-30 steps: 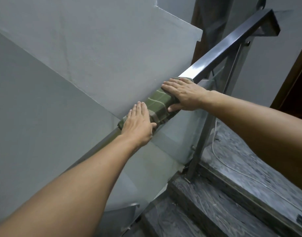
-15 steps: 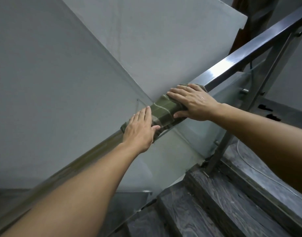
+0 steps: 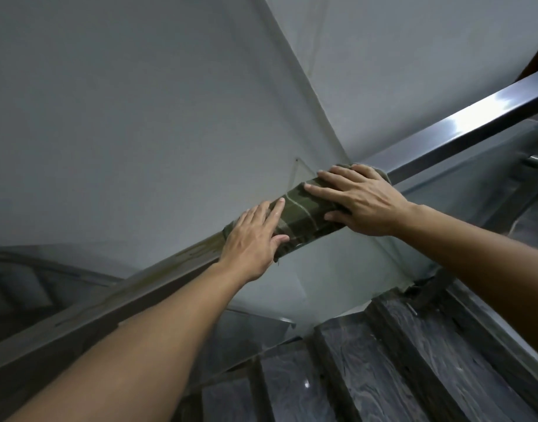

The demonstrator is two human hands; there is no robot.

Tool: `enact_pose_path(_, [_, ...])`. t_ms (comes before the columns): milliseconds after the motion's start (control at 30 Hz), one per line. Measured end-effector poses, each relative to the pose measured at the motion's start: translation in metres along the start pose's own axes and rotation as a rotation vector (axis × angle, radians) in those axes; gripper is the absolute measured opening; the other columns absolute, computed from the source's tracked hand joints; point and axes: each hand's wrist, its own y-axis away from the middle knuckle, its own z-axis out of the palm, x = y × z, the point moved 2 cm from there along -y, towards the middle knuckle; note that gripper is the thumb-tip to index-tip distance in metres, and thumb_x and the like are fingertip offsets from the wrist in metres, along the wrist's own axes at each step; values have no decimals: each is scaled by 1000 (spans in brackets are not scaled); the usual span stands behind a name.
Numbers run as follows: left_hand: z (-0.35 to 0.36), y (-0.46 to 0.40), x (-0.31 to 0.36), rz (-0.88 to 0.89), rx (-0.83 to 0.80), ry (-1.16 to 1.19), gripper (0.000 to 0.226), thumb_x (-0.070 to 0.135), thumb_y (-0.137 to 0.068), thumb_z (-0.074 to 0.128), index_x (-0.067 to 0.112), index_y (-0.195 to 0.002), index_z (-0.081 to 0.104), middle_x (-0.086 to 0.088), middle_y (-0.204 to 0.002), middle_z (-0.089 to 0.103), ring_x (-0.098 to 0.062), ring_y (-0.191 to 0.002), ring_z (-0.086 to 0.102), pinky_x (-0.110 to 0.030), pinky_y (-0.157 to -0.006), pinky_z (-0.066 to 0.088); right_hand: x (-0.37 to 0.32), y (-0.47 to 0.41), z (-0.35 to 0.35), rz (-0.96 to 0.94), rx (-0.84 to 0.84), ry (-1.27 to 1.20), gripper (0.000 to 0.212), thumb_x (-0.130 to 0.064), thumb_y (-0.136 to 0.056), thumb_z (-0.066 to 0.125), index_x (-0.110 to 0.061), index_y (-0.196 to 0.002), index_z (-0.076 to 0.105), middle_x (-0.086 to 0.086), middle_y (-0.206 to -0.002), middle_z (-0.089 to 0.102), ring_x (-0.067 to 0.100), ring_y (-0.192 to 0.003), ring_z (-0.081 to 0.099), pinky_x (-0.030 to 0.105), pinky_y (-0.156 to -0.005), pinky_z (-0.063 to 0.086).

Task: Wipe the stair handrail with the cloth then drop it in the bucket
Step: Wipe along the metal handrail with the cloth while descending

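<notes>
Both hands are pressing a green plaid cloth [image 3: 304,214] down onto the stair handrail [image 3: 462,138], which is running as a long metal bar from low on the left to high on the right. The cloth is lying draped over the top of the rail with its long axis following the rail's slope, directly under the fingers of both hands. The left hand [image 3: 252,239] is lying flat on the cloth's lower end, fingers together and extended up the rail, thumb hooking the near edge; nothing is being pinched. The right hand [image 3: 362,205] is covering the upper end, fingers spread and pointing down the rail toward the left hand's fingertips, thumb tucking under the near side so it is lightly clasping cloth and rail together. A strip of bare cloth is showing between the two sets of fingertips. Beyond the right hand's wrist the rail is climbing away uncovered and shiny; below the left hand's wrist it is looking dull and streaked. The right hand is the nearer one to the upper stretch, so any slide that way would be led by it. The bucket is not showing anywhere.
</notes>
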Motion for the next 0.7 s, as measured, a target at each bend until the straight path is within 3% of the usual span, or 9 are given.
enact_pose_path(100, [2, 18, -18, -19, 2, 0, 69, 47, -95, 38, 20, -152, 11, -8, -153, 30, -26, -141, 29, -40, -118, 23, -20, -11, 0, -83, -6, 67, 66, -58, -89, 22, -31, -149, 21, 3, -159, 18, 31, -144, 22, 48, -114, 22])
enact_pose_path(200, [2, 32, -32, -21, 21, 0, 69, 45, -94, 41, 17, -151, 15, -8, -152, 32, -25, -140, 30, -39, -118, 22, -38, -20, 4, -159, -27, 119, 68, -54, -90, 21, -20, -149, 23, 3, -158, 17, 29, -146, 11, 50, -118, 8])
enact_pose_path(367, [0, 60, -58, -30, 57, 5, 69, 40, -92, 51, 10, -148, 25, -11, -149, 39, -28, -137, 36, -37, -117, 24, -71, -39, 7, -185, -70, 20, 69, -56, -90, 24, -21, -149, 22, 5, -153, 34, 26, -140, 32, 44, -116, 22])
enact_pose_path(500, [1, 83, -83, -48, 53, 8, 69, 40, -93, 50, 12, -149, 23, -9, -151, 36, -26, -140, 32, -35, -119, 20, -103, -49, 10, -217, -30, 15, 66, -54, -90, 36, -23, -148, 27, 5, -150, 39, 28, -136, 39, 46, -112, 30])
enact_pose_path(700, [9, 113, -122, -52, 60, 15, 68, 40, -93, 49, 12, -149, 23, -11, -150, 37, -27, -139, 34, -39, -118, 24, -150, -62, 16, -222, -24, 12, 62, -55, -91, 28, -27, -147, 29, 2, -150, 41, 26, -135, 42, 44, -110, 31])
